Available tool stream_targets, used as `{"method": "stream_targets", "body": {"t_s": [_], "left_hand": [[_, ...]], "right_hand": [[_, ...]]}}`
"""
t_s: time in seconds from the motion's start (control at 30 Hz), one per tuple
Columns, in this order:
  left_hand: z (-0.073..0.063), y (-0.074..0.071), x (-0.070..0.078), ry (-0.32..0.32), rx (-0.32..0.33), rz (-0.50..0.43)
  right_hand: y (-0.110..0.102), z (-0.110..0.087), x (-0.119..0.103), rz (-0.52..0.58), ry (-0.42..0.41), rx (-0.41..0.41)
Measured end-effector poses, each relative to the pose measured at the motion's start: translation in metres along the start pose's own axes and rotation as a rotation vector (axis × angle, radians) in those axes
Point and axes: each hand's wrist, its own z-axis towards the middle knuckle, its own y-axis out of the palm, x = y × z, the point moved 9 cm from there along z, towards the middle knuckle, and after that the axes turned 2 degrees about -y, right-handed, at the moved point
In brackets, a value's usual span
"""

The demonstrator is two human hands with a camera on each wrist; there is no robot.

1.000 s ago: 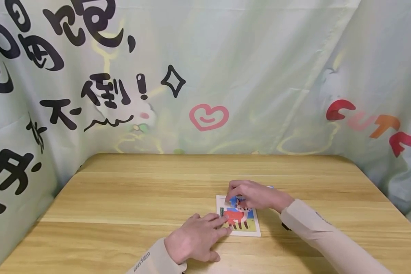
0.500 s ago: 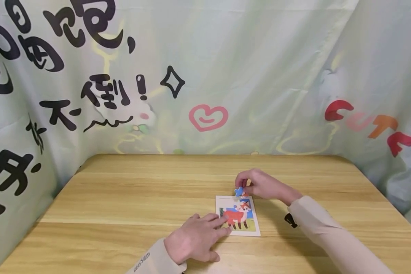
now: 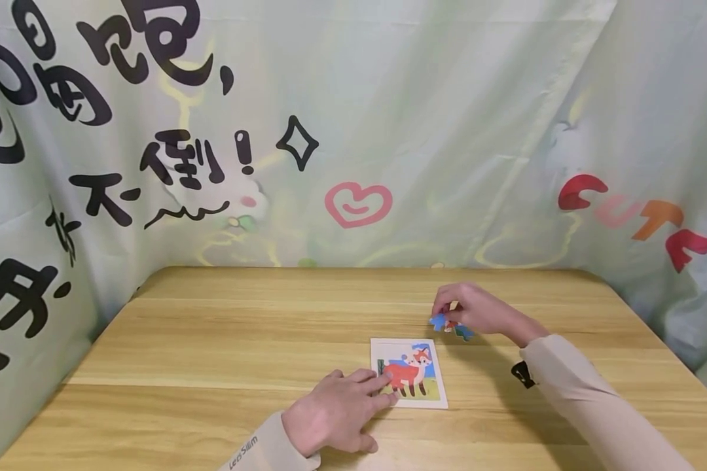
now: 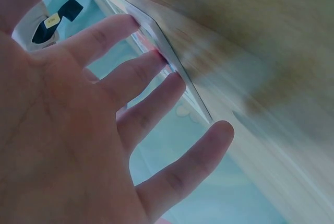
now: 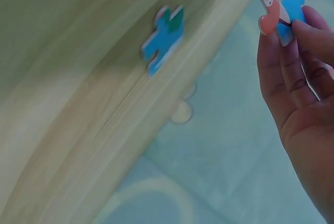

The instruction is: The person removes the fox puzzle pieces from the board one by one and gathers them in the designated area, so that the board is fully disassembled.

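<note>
A white-framed jigsaw board with a red fox picture lies on the wooden table. A pale gap without pieces shows in its upper left. My left hand rests its spread fingers on the board's lower left; in the left wrist view, fingertips lie along the board's edge. Right of and beyond the board, my right hand pinches a blue-and-orange puzzle piece between thumb and fingers, held up off the table. Another puzzle piece, blue with green, lies on the table below that hand.
Wooden tabletop stretches to either side of the board. Behind its far edge hangs a pale printed curtain, which also closes in the left and right sides. A black object shows at the right wrist.
The right hand has lifted from the board's top and moved right and away, carrying the puzzle piece toward the loose one. The left hand stays in place on the board.
</note>
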Motion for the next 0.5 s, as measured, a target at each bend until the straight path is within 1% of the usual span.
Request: {"method": "stream_targets", "body": {"t_s": [0.17, 0.23, 0.4, 0.5], "left_hand": [[0.001, 0.000, 0.001, 0.005, 0.001, 0.003], [0.001, 0.000, 0.001, 0.006, 0.001, 0.000], [0.000, 0.000, 0.001, 0.008, 0.005, 0.007], [0.000, -0.001, 0.001, 0.010, 0.010, 0.018]], "right_hand": [[-0.007, -0.013, 0.014, 0.043, 0.093, 0.003], [-0.010, -0.018, 0.019, 0.032, 0.119, 0.006], [-0.017, -0.027, 0.028, 0.001, 0.143, 0.014], [-0.020, -0.031, 0.033, 0.003, 0.157, 0.017]]}}
